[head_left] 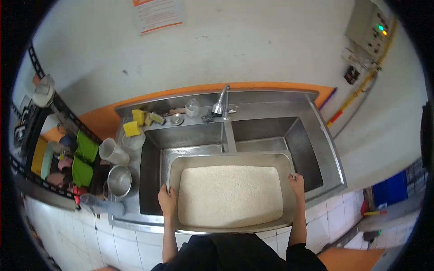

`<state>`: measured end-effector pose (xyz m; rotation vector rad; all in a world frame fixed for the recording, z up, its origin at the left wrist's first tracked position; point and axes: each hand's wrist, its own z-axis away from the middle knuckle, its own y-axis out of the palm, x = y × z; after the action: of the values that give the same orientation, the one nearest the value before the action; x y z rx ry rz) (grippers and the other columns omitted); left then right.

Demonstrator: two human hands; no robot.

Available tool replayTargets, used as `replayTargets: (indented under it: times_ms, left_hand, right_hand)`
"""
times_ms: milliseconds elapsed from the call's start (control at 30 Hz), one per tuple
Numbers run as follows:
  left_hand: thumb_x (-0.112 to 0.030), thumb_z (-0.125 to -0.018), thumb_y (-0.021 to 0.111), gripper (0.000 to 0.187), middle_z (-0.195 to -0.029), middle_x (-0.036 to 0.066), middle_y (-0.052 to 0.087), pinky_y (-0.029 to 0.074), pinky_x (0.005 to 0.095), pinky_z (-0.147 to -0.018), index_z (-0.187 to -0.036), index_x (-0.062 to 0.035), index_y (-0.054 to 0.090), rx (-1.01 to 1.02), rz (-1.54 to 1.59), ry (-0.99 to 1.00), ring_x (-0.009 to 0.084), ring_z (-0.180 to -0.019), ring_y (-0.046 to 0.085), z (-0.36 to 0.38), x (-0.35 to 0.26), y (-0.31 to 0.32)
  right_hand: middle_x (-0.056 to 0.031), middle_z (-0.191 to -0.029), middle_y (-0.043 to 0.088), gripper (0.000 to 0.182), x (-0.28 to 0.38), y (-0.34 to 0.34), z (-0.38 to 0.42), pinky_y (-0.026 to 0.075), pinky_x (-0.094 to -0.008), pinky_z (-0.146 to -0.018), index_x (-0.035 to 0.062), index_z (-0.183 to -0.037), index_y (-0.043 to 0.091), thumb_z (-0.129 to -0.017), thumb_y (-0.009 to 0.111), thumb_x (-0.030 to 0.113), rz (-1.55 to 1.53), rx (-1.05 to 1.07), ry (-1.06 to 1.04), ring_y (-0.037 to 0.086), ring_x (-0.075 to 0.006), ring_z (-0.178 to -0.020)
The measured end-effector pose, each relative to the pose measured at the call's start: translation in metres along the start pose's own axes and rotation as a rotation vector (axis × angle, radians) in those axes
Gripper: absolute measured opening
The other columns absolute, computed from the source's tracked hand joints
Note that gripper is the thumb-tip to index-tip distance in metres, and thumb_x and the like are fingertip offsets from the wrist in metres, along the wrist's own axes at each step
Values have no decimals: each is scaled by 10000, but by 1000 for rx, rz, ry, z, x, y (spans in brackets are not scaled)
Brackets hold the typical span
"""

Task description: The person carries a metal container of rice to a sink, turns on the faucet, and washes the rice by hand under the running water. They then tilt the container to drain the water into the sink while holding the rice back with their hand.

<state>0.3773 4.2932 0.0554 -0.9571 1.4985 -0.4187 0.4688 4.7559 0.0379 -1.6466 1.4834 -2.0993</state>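
Note:
A large rectangular metal pan (230,160) is in front of me, over the near part of a double sink. Pale, rice-like grains (230,194) cover its bottom. My left hand (167,200) is closed on the pan's left rim, and my right hand (296,184) grips the rim on the right side. Behind the pan, part of the left basin (151,149) and the right basin (302,140) shows. The faucet (222,103) stands at the back between the basins. Whether the pan rests on the sink's front edge is hidden.
Left of the basins are a metal bowl (120,180), a white plastic jug (113,152) and a clear bottle (101,206). Yellow sponges (132,128) and a glass jar (192,108) lie along the back ledge. A black rack (63,106) with green bins stands at far left.

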Motion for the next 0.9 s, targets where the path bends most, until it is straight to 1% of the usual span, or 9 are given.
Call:
replayTargets:
  times_ms: [167, 267, 333, 467, 533, 600, 733, 800, 900]
  left_hand:
    - [-125, -701, 562, 216, -648, 259, 510, 393, 384, -542, -712, 79, 492, -20, 10, -120, 390, -645, 518, 5, -26, 2]
    - [-129, -693, 573, 214, -629, 238, 508, 384, 390, -528, -667, 61, 478, -99, 47, -129, 390, -628, 509, 11, -28, 8]
    - [-130, -691, 575, 214, -623, 228, 506, 383, 392, -530, -653, 52, 468, -127, -7, -133, 388, -626, 509, 12, -26, 11]
    - [-140, -691, 569, 208, -662, 211, 511, 392, 408, -553, -664, 30, 453, -149, -151, -129, 383, -655, 509, 16, -31, 12]
    - [-144, -693, 566, 204, -684, 208, 514, 397, 415, -565, -676, 24, 451, -143, -210, -125, 382, -670, 510, 17, -35, 11]
    - [-154, -698, 557, 198, -719, 206, 517, 404, 424, -574, -707, 15, 455, -148, -236, -135, 379, -688, 512, 16, -38, 12]
    - [-160, -710, 540, 194, -740, 201, 514, 404, 435, -573, -704, 5, 438, -133, -255, -131, 372, -687, 516, 16, -40, 12]
    - [-171, -716, 534, 203, -738, 200, 511, 408, 431, -572, -720, 3, 429, -111, -275, -133, 370, -689, 517, 15, -36, 12]
    - [-200, -730, 521, 222, -759, 197, 512, 411, 436, -581, -768, -8, 416, -90, -260, -161, 370, -700, 519, 16, -38, 14]
  right_hand:
    - [-140, -520, 477, 259, 0, 9, -63, 381, -342, -491, -55, -669, 487, -680, 563, 192, 17, 144, -101, 484, -220, -484]
    - [-182, -714, 540, 269, 33, 1, -83, 426, -364, -627, -42, -753, 502, -682, 561, 210, 359, 278, -44, 545, -285, -677]
    - [-215, -898, 507, 279, 72, 6, -97, 407, -380, -751, -28, -854, 504, -696, 541, 200, 750, 276, -241, 495, -316, -878]
    - [-243, -1038, 436, 337, 167, 73, -153, 363, -383, -837, -35, -1018, 450, -714, 489, 103, 298, 352, -572, 437, -358, -966]
    - [-235, -1111, 395, 369, 179, 137, -188, 322, -375, -889, -57, -1048, 422, -704, 477, 65, 331, 391, -874, 400, -350, -1027]
    - [-222, -1153, 370, 391, 175, 200, -219, 293, -363, -917, -70, -1059, 414, -685, 471, 30, 308, 168, -988, 343, -343, -1089]
    - [-195, -1231, 291, 394, 178, 240, -237, 241, -350, -952, -64, -1084, 405, -706, 445, 40, 443, 176, -820, 262, -294, -1159]
    - [-187, -1149, 401, 307, 179, 251, -236, 279, -336, -923, -53, -1012, 480, -729, 421, 52, 495, -31, -795, 358, -276, -1100]
    - [-165, -998, 509, 208, 194, 246, -241, 346, -361, -869, -17, -867, 560, -712, 465, 85, 586, 150, -643, 452, -281, -1002]
